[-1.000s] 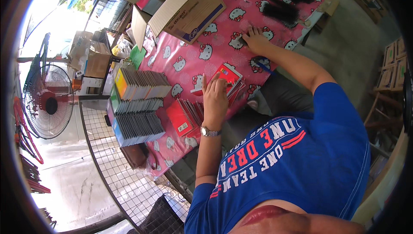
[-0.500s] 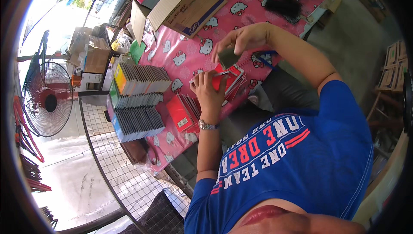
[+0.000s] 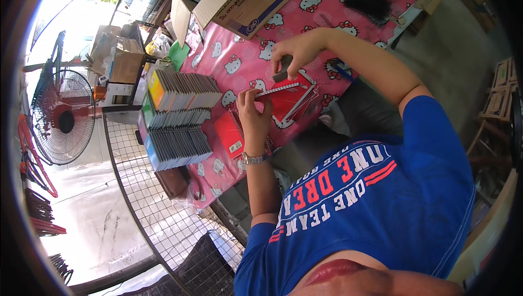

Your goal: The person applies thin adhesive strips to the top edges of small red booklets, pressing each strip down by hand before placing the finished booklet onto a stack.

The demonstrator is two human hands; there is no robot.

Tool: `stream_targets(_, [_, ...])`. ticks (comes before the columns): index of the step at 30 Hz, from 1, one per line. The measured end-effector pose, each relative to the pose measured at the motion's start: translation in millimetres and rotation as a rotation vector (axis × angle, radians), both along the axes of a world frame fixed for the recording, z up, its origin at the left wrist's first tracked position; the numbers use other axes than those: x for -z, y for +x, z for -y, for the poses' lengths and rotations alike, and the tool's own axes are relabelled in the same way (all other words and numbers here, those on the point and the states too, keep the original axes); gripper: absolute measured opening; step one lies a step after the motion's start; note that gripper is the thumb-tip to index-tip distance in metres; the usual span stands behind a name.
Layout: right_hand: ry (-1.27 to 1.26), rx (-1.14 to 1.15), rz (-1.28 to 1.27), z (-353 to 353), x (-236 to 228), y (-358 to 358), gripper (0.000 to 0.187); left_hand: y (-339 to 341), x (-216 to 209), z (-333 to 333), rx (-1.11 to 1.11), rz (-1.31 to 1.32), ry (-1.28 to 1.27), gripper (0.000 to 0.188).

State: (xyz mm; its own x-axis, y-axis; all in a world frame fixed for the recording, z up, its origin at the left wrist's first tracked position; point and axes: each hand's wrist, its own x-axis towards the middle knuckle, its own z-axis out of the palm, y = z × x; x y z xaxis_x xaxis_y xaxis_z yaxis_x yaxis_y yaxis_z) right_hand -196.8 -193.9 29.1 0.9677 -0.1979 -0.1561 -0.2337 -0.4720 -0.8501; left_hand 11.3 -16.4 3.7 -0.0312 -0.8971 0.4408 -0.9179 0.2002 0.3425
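Observation:
My left hand [image 3: 253, 115] is closed on one end of a thin white strip [image 3: 279, 89] with a row of dark marks; whether it is the edge of a notebook I cannot tell. In my right hand [image 3: 302, 51], fingers and thumb grip a small dark grey-green block [image 3: 283, 70], held just above the strip's far part. Beneath lies a loose pile of red notebooks [image 3: 286, 102] with white page edges. Left of my left wrist, more red notebooks [image 3: 229, 132] lean in an overlapping row.
Stacked spiral notebooks [image 3: 177, 143] stand at the table's left side. An open cardboard box [image 3: 248, 4] sits at the back, and dark bristly objects [image 3: 370, 4] lie at the far right. A pink patterned cloth [image 3: 231, 67] covers the table. A fan [image 3: 65, 121] stands at left.
My right hand has tilted the dark block so that its narrow side shows. My left hand has shifted slightly left, and the white strip is more exposed.

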Motion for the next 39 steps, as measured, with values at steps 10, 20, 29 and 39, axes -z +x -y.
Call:
stream_targets(10, [0.946, -0.076, 0.371, -4.0, -1.4, 13.2, 0.045, 0.3, -3.0, 2.2, 0.0, -0.397, 0.206, 0.032])
stream_targets(20, [-0.277, 0.242, -0.099, 32.8, 50.5, 23.8, 0.053, -0.5, -3.8, 4.0, -0.024, -0.391, 0.206, 0.028])
stream_targets(29, [-0.694, 0.964, 0.032, -60.4, 163.9, -67.9, 0.073, 11.1, 22.4, -6.8, -0.069, -1.077, 0.177, 0.019])
stream_targets(39, [-0.449, 0.78, 0.469, -135.1, 65.4, -51.2, 0.059, -19.1, 37.3, -12.9, -0.192, -0.975, 0.043, 0.02])
